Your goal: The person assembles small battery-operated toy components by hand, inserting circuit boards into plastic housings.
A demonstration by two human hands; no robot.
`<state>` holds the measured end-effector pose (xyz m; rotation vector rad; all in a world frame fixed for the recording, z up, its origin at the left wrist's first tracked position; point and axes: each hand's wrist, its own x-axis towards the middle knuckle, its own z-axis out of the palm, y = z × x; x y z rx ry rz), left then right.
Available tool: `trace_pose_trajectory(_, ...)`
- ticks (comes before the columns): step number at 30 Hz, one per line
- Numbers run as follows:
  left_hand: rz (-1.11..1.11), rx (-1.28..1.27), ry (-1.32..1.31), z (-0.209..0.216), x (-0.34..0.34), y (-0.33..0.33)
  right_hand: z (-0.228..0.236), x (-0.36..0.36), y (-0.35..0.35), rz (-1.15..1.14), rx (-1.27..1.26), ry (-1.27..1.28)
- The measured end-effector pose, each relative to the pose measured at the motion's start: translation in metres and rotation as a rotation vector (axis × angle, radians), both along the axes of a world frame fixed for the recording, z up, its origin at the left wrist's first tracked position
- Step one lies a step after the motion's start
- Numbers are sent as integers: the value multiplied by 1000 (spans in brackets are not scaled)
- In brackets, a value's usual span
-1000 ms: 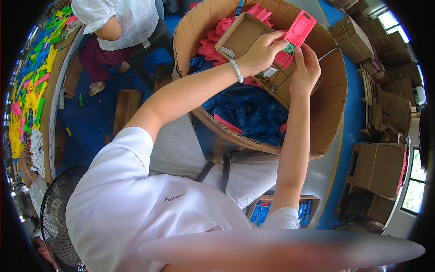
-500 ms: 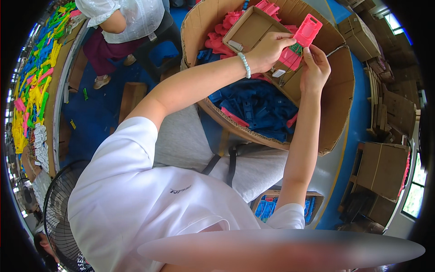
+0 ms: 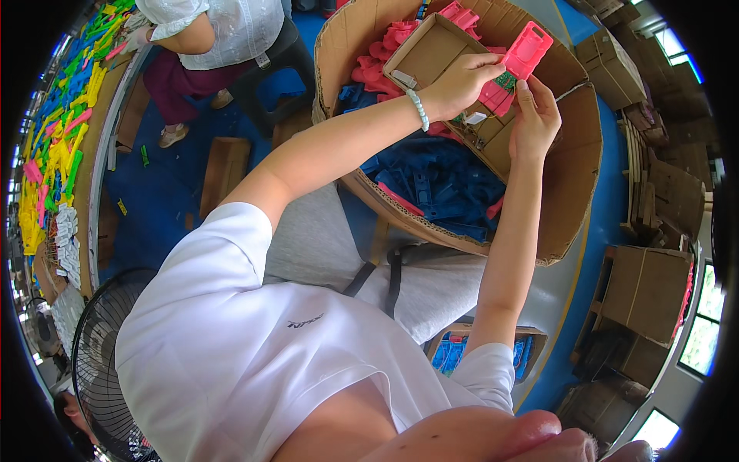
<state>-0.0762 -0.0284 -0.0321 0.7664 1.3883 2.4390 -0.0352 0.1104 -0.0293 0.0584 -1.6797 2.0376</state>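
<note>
A pink plastic casing (image 3: 529, 49) with a rectangular recess is held up between my hands. My left hand (image 3: 464, 83), wearing a pale beaded bracelet, pinches its lower left side. My right hand (image 3: 534, 117) is closed at its lower edge, thumb and fingers together. Between the fingertips shows a small green circuit board (image 3: 506, 81); how it is joined to the casing is unclear. Just below is another pink piece (image 3: 495, 100), and a small white part (image 3: 475, 118) with thin wires lies near it, over a shallow cardboard tray (image 3: 428, 48).
The tray rests in a large cardboard bin (image 3: 583, 177) of blue plastic parts (image 3: 431, 173) and pink parts (image 3: 377, 71). Another person (image 3: 223, 35) sits at a table of colourful parts (image 3: 58, 138). A black fan (image 3: 108, 362) stands left; cardboard boxes (image 3: 647, 292) are stacked right.
My hands keep their hold, and the pink casing has tilted slightly and shifted a little. The whole view has shifted slightly.
</note>
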Motion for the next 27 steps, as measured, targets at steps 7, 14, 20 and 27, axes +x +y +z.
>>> trace_pose_trajectory(7,126,-199,181,4,4,-2,1,1,1,-35,-38,11)
trace_pose_trajectory(14,139,-170,118,-5,1,7,-4,0,4,-81,-7,28)
trace_pose_trajectory(20,49,-28,-60,-7,-4,10,1,0,6,-38,15,-7)
trace_pose_trajectory(27,-135,402,-187,14,-21,-6,-11,-1,39,386,451,-289)
